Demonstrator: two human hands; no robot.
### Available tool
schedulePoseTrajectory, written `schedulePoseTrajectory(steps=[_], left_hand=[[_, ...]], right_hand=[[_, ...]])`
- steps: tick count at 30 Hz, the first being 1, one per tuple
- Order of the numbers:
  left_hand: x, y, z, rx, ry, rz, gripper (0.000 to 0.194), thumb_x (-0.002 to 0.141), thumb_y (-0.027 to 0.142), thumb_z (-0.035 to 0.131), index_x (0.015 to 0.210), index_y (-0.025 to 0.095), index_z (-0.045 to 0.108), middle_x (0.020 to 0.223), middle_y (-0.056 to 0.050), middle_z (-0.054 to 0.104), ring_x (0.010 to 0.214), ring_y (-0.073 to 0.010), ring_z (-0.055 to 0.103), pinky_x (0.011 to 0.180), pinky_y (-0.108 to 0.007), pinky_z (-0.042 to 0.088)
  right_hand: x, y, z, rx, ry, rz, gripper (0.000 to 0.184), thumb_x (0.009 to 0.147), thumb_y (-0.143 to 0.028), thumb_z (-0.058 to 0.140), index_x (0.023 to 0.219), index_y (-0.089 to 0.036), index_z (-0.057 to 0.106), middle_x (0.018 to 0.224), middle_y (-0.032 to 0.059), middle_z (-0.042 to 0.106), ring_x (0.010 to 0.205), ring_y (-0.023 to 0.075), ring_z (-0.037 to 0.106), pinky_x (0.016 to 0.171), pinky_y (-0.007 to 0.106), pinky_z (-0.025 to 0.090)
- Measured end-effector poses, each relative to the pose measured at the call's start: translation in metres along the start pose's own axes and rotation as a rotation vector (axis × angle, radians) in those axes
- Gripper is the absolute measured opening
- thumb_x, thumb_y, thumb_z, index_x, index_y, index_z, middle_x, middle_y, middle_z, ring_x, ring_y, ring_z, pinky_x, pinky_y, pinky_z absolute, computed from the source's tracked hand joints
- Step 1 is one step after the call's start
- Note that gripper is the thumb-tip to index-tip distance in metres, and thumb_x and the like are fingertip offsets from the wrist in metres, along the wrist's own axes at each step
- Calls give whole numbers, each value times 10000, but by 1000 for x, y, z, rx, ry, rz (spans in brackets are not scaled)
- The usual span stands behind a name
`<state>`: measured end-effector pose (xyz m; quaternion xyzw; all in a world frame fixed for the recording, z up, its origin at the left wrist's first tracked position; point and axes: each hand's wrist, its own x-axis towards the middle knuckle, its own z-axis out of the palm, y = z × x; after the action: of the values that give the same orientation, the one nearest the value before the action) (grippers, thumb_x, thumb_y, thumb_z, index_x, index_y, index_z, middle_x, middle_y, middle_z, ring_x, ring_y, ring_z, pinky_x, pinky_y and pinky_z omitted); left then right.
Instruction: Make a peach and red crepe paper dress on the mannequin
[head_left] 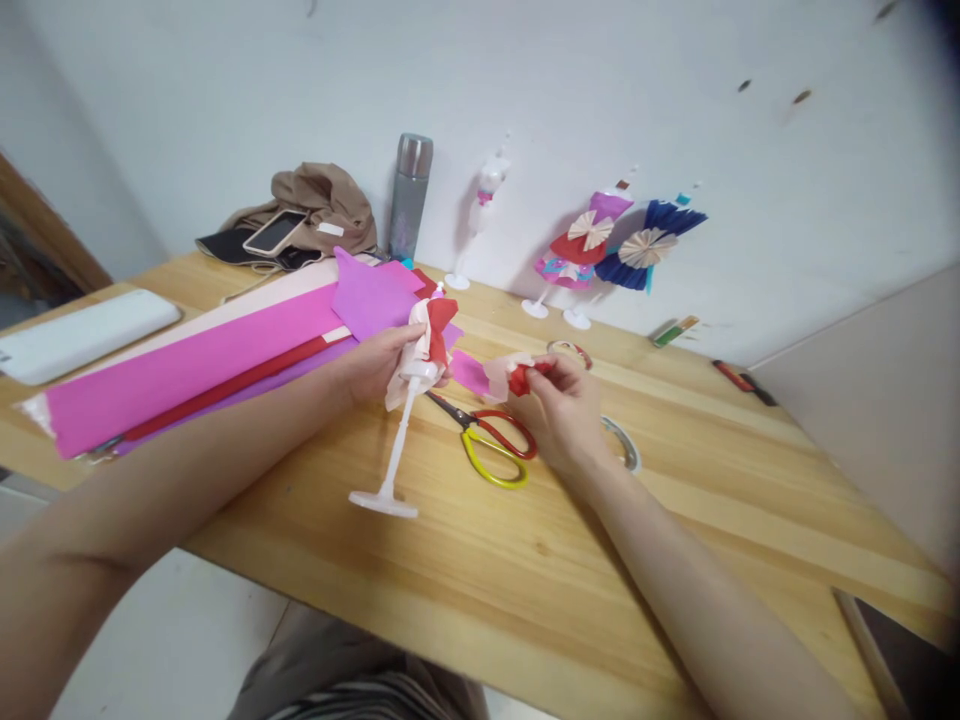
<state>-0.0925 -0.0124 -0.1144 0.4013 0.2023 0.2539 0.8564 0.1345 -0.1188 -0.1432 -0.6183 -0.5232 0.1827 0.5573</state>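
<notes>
My left hand (386, 362) is closed around a small white dress-form stand (397, 440), tilted, its round base off to the lower left. Cream and red crepe paper (437, 335) wraps the form's upper part. Between the fingers of my right hand (562, 400) is a piece of red crepe paper (519, 379), with a pale cream piece (499, 375) beside it. Scissors (487, 440) with red and yellow handles lie on the table between my hands. A pink paper scrap (470, 373) rests just behind them.
Crepe paper sheets (202, 370) in pink, red and purple lie at left, near a white case (90, 330). Along the wall stand a grey bottle (409, 205), a bare form (484, 205) and two dressed forms (589, 240). A tape roll (624, 445) lies beyond my right wrist.
</notes>
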Motion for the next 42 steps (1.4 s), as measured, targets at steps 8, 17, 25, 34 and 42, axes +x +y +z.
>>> schedulePoseTrajectory(steps=[8, 17, 25, 34, 42], left_hand=[[0, -7, 3, -8, -119, -25, 419, 990, 318, 392, 765, 114, 681, 713, -95, 705, 673, -180, 674, 735, -288, 562], [-11, -9, 24, 86, -65, -147, 469, 995, 301, 341, 781, 75, 692, 709, -147, 719, 699, -211, 694, 733, -318, 571], [-9, -12, 14, 42, -116, -63, 478, 1006, 308, 321, 764, 93, 672, 656, -79, 679, 684, -191, 691, 696, -271, 550], [-6, -13, 3, 109, -259, -99, 464, 949, 440, 434, 857, 72, 703, 836, -129, 723, 895, -253, 702, 944, -378, 491], [-5, -11, 4, 136, -323, -91, 414, 926, 423, 467, 840, 109, 723, 825, -107, 749, 783, -201, 700, 788, -302, 532]], right_hand=[[-8, -20, 13, 301, -15, 72, 210, 720, -359, 709, 789, -247, 545, 696, -11, 610, 564, 144, 557, 545, 291, 482], [-10, -34, 9, 51, -76, -156, 87, 751, -238, 633, 721, -248, 551, 822, 27, 685, 787, 196, 635, 765, 357, 517], [-1, -12, -3, -157, 54, -130, 157, 684, -125, 550, 792, -230, 597, 1115, 76, 698, 1119, 271, 604, 1021, 478, 425], [-15, -38, -4, 89, -492, -51, 565, 833, -496, 669, 1335, -266, 550, 1335, 117, 639, 1289, 314, 553, 1093, 512, 407], [-15, -46, 1, 443, -793, 252, 588, 644, -424, 860, 1169, -269, 646, 961, 17, 727, 767, 169, 674, 680, 296, 553]])
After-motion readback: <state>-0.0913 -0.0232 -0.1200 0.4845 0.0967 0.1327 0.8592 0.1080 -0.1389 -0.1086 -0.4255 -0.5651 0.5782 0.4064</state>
